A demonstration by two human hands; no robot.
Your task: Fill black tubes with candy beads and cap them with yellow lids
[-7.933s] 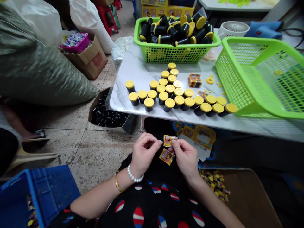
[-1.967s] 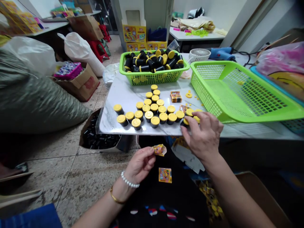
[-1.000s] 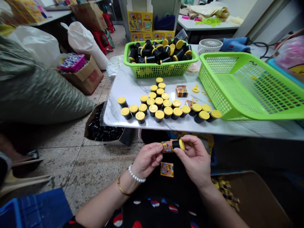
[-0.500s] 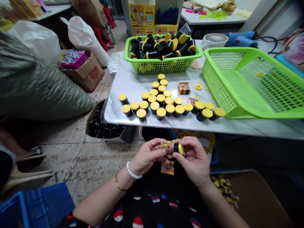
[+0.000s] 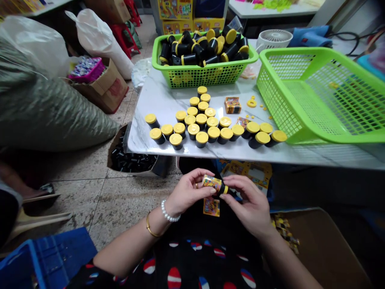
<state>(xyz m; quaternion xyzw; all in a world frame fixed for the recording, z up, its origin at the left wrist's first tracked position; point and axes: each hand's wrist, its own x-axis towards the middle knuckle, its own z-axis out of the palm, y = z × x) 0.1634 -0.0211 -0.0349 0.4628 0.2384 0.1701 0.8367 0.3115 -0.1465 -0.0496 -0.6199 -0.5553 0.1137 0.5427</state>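
Over my lap I hold a small black tube with a yellow cap [image 5: 223,188] sideways between both hands. My left hand [image 5: 186,193] pinches the colourful orange sticker [image 5: 211,182] wrapped round the tube's left part. My right hand [image 5: 251,202] grips the capped end with thumb and fingers closed. A second orange sticker [image 5: 211,206] lies on my dark lap just below. Several black tubes with yellow caps [image 5: 202,124] stand on the white marble table [image 5: 228,150] in front of me.
A green basket [image 5: 198,74] full of black and yellow tubes sits at the table's back. A larger green basket [image 5: 319,94] stands at the right. A box of black tubes [image 5: 130,158] is on the floor at left, a cardboard box [image 5: 315,249] at right, a blue crate [image 5: 48,257] at lower left.
My right hand reached to the table, took one capped tube and brought it to my lap. The sticker in my left hand now wraps round that tube, which has turned slightly.
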